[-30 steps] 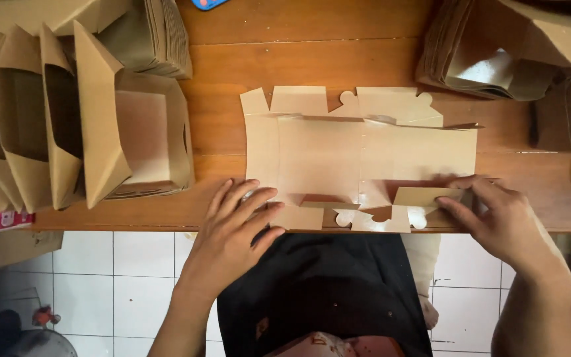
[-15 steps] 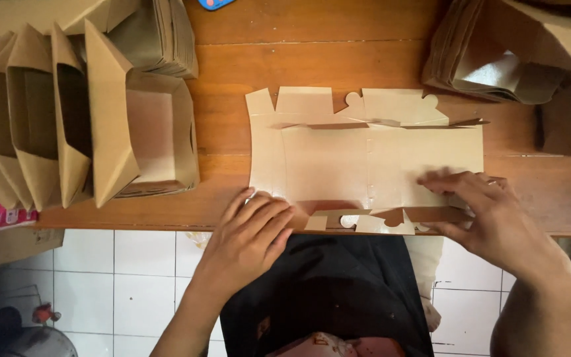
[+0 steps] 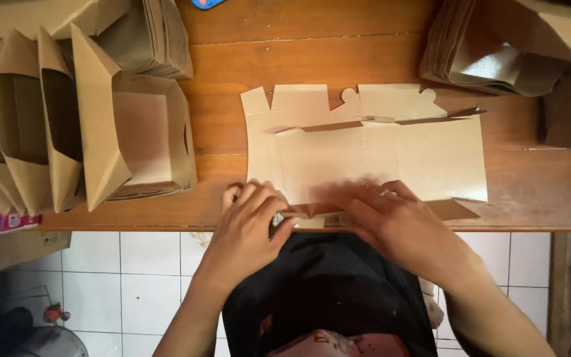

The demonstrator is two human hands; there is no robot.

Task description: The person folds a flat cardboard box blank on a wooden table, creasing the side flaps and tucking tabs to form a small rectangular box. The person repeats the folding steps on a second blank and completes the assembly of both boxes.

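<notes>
Both hands work the near edge of a flat brown cardboard box blank [image 3: 391, 155] at the table [image 3: 299, 53] front: left hand [image 3: 249, 221] curled, fingertips pinching a folded bottom flap [image 3: 305, 211]; right hand [image 3: 391, 218] w/ fingers spread, pressing flat on the sheet. Forearms angle in from below. Folded-up kraft boxes [image 3: 67, 125] nest at left, flat stacks [image 3: 490, 53] far right

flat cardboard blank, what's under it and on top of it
The flat cardboard blank lies on the wooden table. The left hand and right hand press its near edge, hiding the flaps there.
</notes>
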